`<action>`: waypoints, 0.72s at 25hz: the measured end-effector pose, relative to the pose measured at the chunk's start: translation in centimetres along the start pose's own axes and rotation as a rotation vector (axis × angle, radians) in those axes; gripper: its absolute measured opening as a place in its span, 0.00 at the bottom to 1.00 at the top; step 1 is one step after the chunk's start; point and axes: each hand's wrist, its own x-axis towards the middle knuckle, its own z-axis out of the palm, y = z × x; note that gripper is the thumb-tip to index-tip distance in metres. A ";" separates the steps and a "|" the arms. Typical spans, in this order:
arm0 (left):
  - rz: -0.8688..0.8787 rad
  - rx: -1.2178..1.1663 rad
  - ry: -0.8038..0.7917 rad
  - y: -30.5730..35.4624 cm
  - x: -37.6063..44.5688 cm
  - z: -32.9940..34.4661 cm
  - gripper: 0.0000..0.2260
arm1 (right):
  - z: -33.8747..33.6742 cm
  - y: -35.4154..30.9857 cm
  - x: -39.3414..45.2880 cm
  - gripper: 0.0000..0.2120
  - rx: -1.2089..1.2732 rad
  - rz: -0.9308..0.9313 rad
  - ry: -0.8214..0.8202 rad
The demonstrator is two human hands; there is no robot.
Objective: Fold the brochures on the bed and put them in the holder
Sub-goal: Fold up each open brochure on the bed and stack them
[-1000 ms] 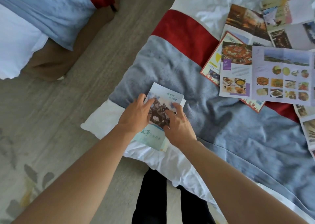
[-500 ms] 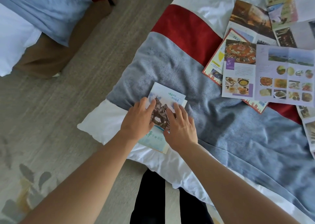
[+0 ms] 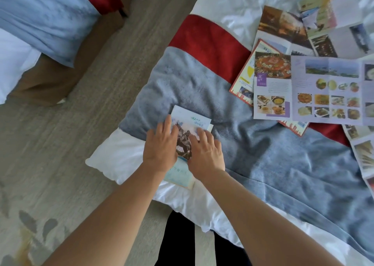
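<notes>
Pressing flat now, the folded brochure lies at the bed's near corner, where a second ago the fingers were curled and pinching; left hand and right hand have spread, palms down, so the crease looks about set. Glossy paper on fuzzy grey blanket; unfolded brochures wait well apart.

Brochures on bed

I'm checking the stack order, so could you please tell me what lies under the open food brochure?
A red-bordered brochure shows under the food brochure, sticking out at its left and bottom edges. Its middle is covered, so anything further beneath cannot be seen.
</notes>
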 end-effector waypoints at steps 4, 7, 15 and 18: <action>0.011 -0.032 0.022 3.0 1.5 -2.9 0.19 | -2.9 2.8 -1.0 0.30 0.064 0.020 0.058; 0.055 -0.113 0.029 6.8 2.9 -4.7 0.16 | -5.1 7.1 -2.3 0.32 0.081 0.090 0.090; 0.065 -0.249 0.035 17.7 7.1 -8.0 0.19 | -8.9 20.4 -5.4 0.33 0.126 0.257 0.147; -0.031 -0.365 -0.007 21.8 8.1 -8.7 0.19 | -9.8 25.2 -6.3 0.31 0.145 0.266 0.179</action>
